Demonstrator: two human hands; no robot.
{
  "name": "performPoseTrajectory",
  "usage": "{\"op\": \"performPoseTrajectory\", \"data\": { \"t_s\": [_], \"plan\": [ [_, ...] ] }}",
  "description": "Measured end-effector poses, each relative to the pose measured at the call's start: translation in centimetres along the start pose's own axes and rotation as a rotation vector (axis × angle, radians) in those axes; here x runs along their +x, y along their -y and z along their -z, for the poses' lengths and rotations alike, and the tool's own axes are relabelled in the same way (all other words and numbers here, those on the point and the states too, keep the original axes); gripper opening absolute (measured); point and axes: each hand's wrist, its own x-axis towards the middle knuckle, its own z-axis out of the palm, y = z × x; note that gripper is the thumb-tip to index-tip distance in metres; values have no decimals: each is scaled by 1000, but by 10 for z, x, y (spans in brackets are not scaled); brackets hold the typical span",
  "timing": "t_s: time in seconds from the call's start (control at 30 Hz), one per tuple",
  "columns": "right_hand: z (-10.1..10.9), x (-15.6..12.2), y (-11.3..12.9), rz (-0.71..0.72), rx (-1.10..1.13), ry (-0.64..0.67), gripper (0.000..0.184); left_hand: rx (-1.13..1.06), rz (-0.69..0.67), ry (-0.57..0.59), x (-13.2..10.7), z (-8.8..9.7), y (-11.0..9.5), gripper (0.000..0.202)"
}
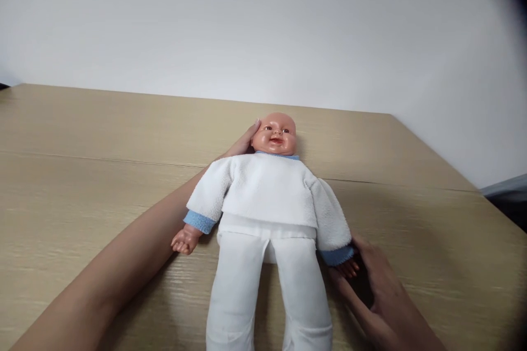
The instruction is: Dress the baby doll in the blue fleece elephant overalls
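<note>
A bald plastic doll in white clothing [267, 219] lies face up at the centre of the frame, its head [276, 130] towards the top and its legs running out of the lower edge. It wears a white, textured long-sleeved top [269, 189] with a light-blue collar [284, 156] and light-blue cuffs [200, 221], above smooth white trousers [234, 282].

The person's left forearm enters at the lower left and passes behind the doll's sleeve; the left hand [246, 140] lies against the side of the head, largely hidden, so whether its fingers are spread or closed cannot be told. At the lower right, the right hand [373, 274] is placed around the end of the doll's other sleeve, thumb and fingers on either side of the small plastic hand [349, 269]; whether it grips cannot be told.

The pale wood-grained table [102, 123] supports the doll and shows a thin seam across its width. A plain whitish wall [247, 27] fills the upper frame.
</note>
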Motion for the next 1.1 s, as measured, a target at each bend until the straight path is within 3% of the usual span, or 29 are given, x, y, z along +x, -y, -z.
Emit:
{"op": "performPoseTrajectory", "data": {
  "t_s": [0.17,0.4,0.53,0.7,1.1],
  "plan": [
    [1,0,-1,-8,2,11,43,5,-15,-45,0,0,-1,69],
    [1,0,0,-21,13,21,43,0,-1,-34,-3,-1,0,79],
    [2,-2,-1,-48,11,34,45,-6,-53,-41,-8,-2,1,77],
    [3,-2,-1,-39,6,33,45,35,-21,-62,-7,-5,-4,70],
    [5,-3,-1,-89,15,61,48,5,-71,-72,-13,-24,-4,60]
  ]
}}
